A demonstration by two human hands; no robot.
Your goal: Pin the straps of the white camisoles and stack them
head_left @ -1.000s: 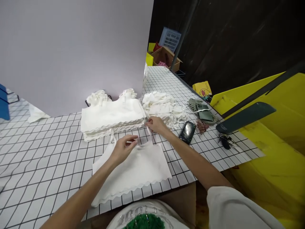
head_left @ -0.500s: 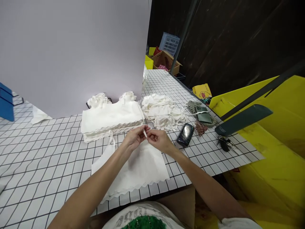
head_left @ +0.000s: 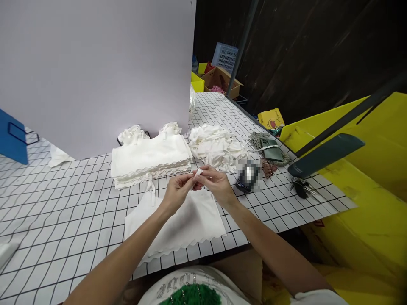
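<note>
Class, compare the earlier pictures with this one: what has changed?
The left hand, first open over the white top, has moved right to meet the right hand; both now pinch the white strap that the right hand alone held. The stack of white tops, the pile of white strips and the keys stayed put.

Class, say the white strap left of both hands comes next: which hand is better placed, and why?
Probably the left hand: it lies between that strap and the right hand, so is nearer. Both hands pinch a white strip.
</note>
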